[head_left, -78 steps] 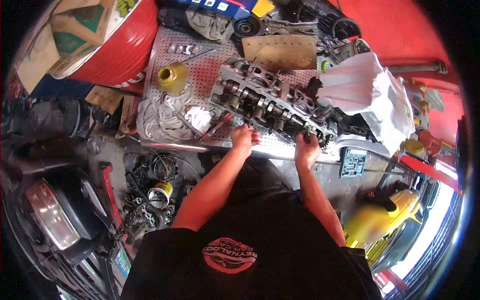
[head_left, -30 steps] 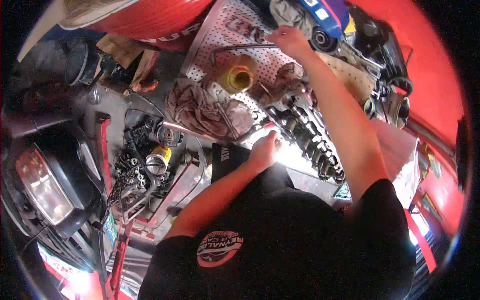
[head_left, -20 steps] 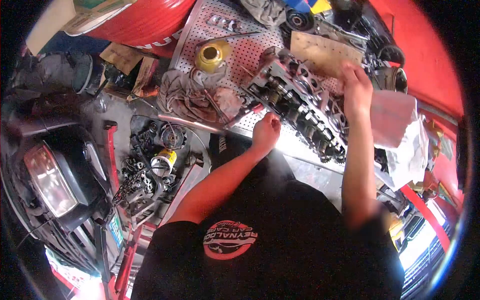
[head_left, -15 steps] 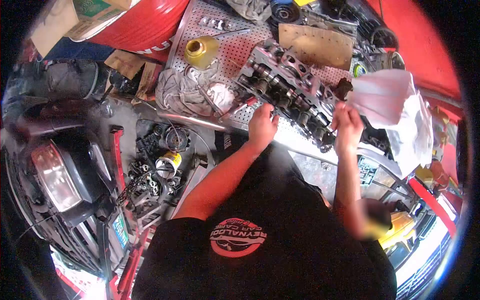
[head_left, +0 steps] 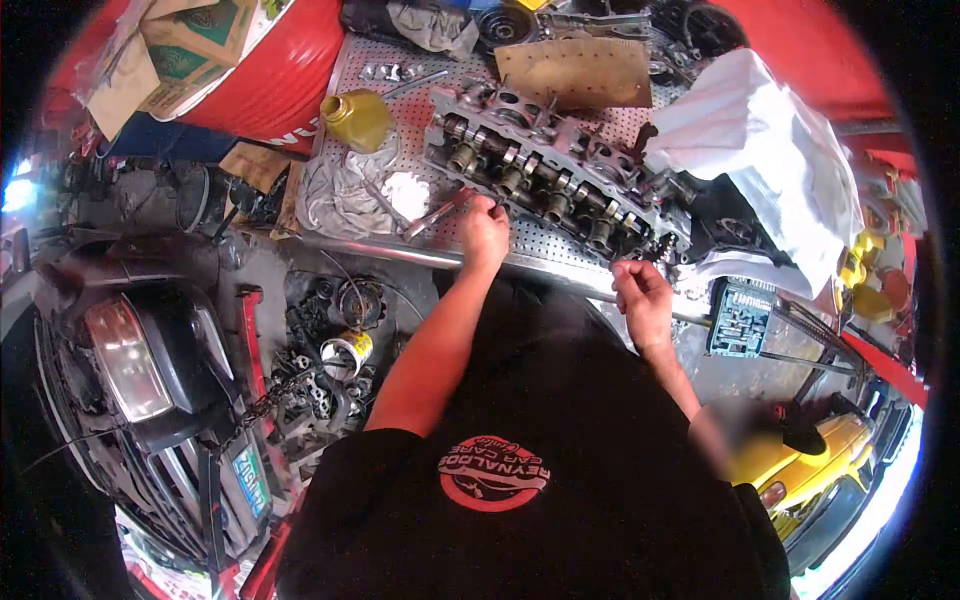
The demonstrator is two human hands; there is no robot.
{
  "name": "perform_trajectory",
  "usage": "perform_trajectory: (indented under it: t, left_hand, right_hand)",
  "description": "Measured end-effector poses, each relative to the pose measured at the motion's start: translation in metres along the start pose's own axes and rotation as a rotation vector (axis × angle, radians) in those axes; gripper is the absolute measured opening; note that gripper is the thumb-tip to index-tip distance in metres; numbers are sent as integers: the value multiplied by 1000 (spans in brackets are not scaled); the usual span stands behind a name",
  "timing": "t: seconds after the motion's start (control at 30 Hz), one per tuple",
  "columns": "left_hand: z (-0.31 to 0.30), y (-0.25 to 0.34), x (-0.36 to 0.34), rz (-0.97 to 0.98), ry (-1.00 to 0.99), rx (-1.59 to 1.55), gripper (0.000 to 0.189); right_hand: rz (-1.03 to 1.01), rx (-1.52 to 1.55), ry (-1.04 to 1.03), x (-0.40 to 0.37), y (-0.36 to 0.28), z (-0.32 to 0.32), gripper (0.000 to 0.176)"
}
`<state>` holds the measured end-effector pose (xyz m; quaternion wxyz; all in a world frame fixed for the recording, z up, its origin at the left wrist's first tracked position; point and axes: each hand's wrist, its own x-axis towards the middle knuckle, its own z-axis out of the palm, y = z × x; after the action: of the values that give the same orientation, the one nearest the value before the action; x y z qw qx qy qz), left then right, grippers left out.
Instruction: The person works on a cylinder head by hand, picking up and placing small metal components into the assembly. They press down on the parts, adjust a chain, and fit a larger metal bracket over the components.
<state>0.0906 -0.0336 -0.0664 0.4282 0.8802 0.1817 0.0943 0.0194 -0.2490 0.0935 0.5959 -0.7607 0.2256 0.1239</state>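
A metal cylinder head [head_left: 545,175] with its camshaft showing lies slantwise on a perforated metal bench [head_left: 440,255]. My left hand [head_left: 485,235] is closed at the bench's front edge, its fingertips right at the red end of a tool [head_left: 430,217]; the curled fingers hide what they hold. That tool lies beside a crumpled grey rag [head_left: 345,195] and a white cloth [head_left: 408,193]. Just in front of the cylinder head's right end, my right hand [head_left: 643,300] is closed, with thumb and forefinger together. Anything in that pinch is too small to make out.
A yellow bottle [head_left: 357,122] stands behind the rag. Brown cardboard [head_left: 575,73] lies behind the cylinder head, white sheeting [head_left: 760,150] to its right. A blue tool case [head_left: 741,318] is at right, near a blurred person [head_left: 745,430]. Vehicle parts [head_left: 310,390] cover the floor at left.
My left hand has moved leftward to the tool's red end. My right hand has come down from the cylinder head to the bench's front edge. The whole view has shifted.
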Motion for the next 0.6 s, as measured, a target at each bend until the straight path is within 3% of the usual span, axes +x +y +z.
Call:
perform_trajectory:
  t: [0.13, 0.23, 0.37, 0.6]
  left_hand:
    - [-3, 9, -1, -100, -79, -88, 22]
    - [-11, 19, -3, 198, 148, 96, 24]
    - [-1, 21, 5, 201, 106, 18, 26]
    - [4, 18, 6, 232, 102, 237, 22]
  right_hand:
    - [-22, -4, -9, 0, -2, -7, 13]
    - [-43, -55, -32, 3, 0, -8, 13]
    - [-39, -58, -71, 8, 3, -13, 16]
    - [-33, -75, -98, 14, 20, -26, 18]
